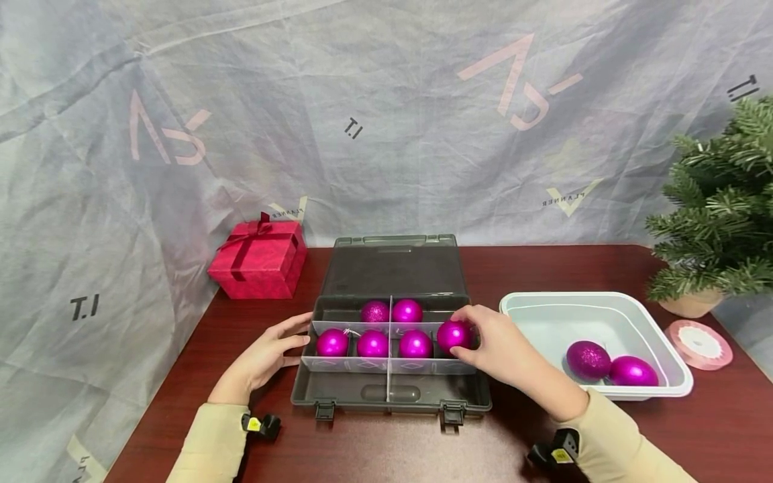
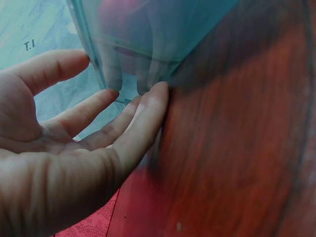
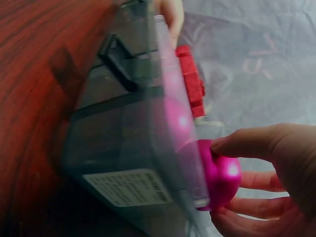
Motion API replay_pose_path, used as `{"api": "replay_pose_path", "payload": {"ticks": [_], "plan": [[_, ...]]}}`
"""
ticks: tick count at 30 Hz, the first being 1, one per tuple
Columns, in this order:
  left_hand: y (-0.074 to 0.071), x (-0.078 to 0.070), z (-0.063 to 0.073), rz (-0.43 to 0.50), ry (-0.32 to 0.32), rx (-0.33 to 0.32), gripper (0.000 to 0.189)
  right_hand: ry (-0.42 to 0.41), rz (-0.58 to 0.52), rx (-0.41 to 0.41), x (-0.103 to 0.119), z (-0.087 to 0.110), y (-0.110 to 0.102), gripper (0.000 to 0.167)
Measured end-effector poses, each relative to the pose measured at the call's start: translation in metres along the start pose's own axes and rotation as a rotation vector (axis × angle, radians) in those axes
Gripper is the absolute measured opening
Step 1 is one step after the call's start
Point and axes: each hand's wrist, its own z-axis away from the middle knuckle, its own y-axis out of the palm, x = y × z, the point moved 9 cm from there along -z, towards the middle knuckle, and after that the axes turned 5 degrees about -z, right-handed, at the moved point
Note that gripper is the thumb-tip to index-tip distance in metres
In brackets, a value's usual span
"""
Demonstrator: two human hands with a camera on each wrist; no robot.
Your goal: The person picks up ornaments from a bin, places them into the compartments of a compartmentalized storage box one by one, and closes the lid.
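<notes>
A dark see-through organizer box [image 1: 329, 386] with its lid [image 1: 395, 268] raised lies on the table, divided by clear partitions. My right hand [image 1: 498, 345] grips a shiny magenta Christmas ball [image 1: 453, 337] at the right end of the middle row; in the right wrist view the ball [image 3: 228, 180] overlaps the clear divider, partly above its edge. Other magenta balls sit in that row, among them one ball [image 1: 416, 344] just left. A glittery ball [image 1: 375, 312] and a smooth one [image 1: 407, 310] occupy the back row. The fingertips of my left hand [image 1: 268, 352] touch the box's left side.
Right of the box stands a white plastic tub [image 1: 531, 322] with a glittery ball [image 1: 588, 360] and a smooth ball [image 1: 633, 371]. Beyond it are a pink ribbon roll [image 1: 700, 345] and a small artificial tree [image 1: 725, 221]. A red gift box [image 1: 266, 258] stands back left.
</notes>
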Motion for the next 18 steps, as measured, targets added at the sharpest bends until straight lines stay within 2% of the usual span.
{"api": "replay_pose_path", "payload": {"ticks": [4,10,14,18], "plan": [[0.0,-0.001,0.0,-0.005,0.003,0.002,0.064,-0.02,0.076,0.009,0.003,0.0,0.005,0.039],[-0.001,0.0,0.001,-0.006,0.004,0.0,0.064,-0.026,0.099,0.009,0.003,0.0,0.008,0.041],[0.0,0.0,0.0,-0.005,0.004,-0.001,0.064,-0.035,0.055,0.005,0.001,0.001,0.004,0.041],[0.001,0.0,0.001,-0.004,0.002,-0.002,0.064,-0.044,-0.055,0.004,0.0,0.005,-0.013,0.037]]}}
